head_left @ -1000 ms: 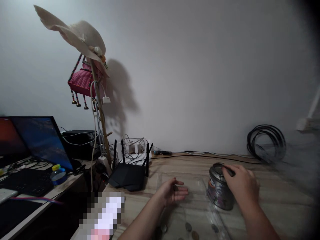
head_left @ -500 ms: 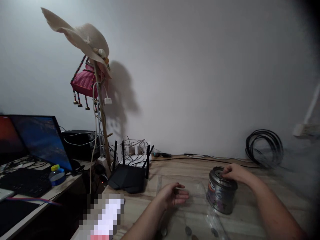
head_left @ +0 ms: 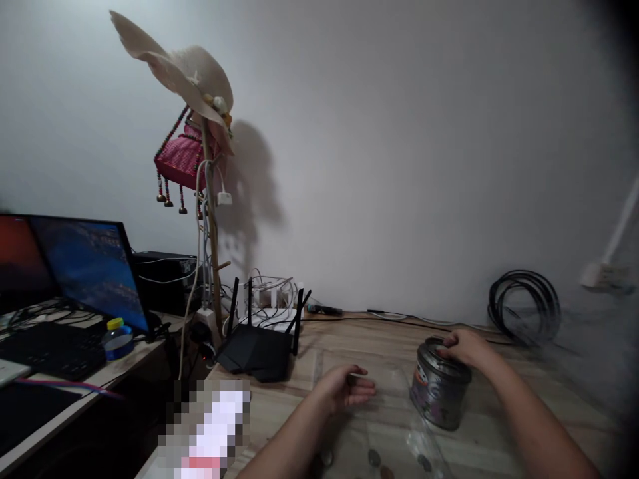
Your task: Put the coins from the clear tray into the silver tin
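Note:
My right hand [head_left: 462,347] is over the top of a round metal tin [head_left: 440,398] with printed pictures on its side. Its fingers are pressed together at the tin's upper opening, and whatever they hold is hidden. To the left, my left hand [head_left: 349,388] hovers above the table, palm facing inward and fingers stretched out, holding nothing. A clear plastic sheet or container [head_left: 417,439] lies below and between the hands. Several small dark roundish pieces, one a grey piece [head_left: 374,458] and one a brown piece [head_left: 386,472], rest near the bottom edge.
A black router [head_left: 257,352] with upright antennas stands left of my left hand. Coiled black cable [head_left: 524,303] leans at the wall on the right. A blurred-out patch [head_left: 214,426] covers the table's left edge. Farther left are a monitor [head_left: 90,266] and a yellow-capped bottle [head_left: 118,339].
The view has shifted slightly, moving the background on the left rightward. Both hands keep nearly the same positions, the right one at the tin's top.

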Demonstrator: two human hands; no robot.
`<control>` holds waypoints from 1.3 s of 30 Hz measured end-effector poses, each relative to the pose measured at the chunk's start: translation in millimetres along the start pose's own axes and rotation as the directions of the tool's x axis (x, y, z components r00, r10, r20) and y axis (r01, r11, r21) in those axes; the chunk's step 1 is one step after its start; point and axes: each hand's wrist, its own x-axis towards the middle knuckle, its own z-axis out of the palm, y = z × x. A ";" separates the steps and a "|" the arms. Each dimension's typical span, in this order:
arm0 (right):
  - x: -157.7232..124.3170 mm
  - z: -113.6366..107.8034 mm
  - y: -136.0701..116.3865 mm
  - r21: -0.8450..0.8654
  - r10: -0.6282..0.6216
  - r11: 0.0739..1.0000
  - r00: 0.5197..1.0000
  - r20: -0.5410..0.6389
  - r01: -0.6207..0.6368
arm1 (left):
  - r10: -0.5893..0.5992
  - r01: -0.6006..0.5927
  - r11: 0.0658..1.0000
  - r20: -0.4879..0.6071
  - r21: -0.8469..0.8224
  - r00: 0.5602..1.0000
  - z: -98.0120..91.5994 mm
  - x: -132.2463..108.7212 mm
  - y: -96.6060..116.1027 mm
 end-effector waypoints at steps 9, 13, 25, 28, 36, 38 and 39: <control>-17.3 -5.0 -5.0 -0.142 0.081 0.986 0.995 -0.051 -0.088 | 0.018 -0.017 1.000 -0.032 0.020 0.999 1.9 -1.7 -0.7; -25.0 -10.4 -8.4 -0.233 0.076 0.967 0.991 -0.109 -0.100 | 0.036 -0.035 0.999 -0.038 0.037 0.999 2.9 -2.1 -0.3; -29.6 -14.2 -19.6 -0.268 0.047 0.962 0.999 -0.022 -0.051 | 0.068 -0.067 0.997 -0.027 0.036 0.997 2.1 -0.7 -3.0; -33.1 -16.5 -21.5 -0.251 0.001 0.968 0.998 -0.059 -0.016 | 0.043 -0.043 0.999 -0.015 0.017 0.999 0.4 2.0 -2.8; -99.2 22.3 -96.1 0.037 -0.395 0.910 0.889 -0.233 0.414 | 0.053 -0.003 0.969 0.195 -0.248 0.979 -2.9 -6.2 4.9; -114.7 49.2 -120.7 0.116 -0.533 0.836 0.844 -0.066 0.537 | 0.095 -0.031 0.961 0.225 -0.274 0.970 0.2 -11.4 7.3; -119.9 62.0 -129.8 0.129 -0.561 0.819 0.827 -0.027 0.560 | 0.105 -0.038 0.960 0.233 -0.277 0.967 1.9 -13.6 8.4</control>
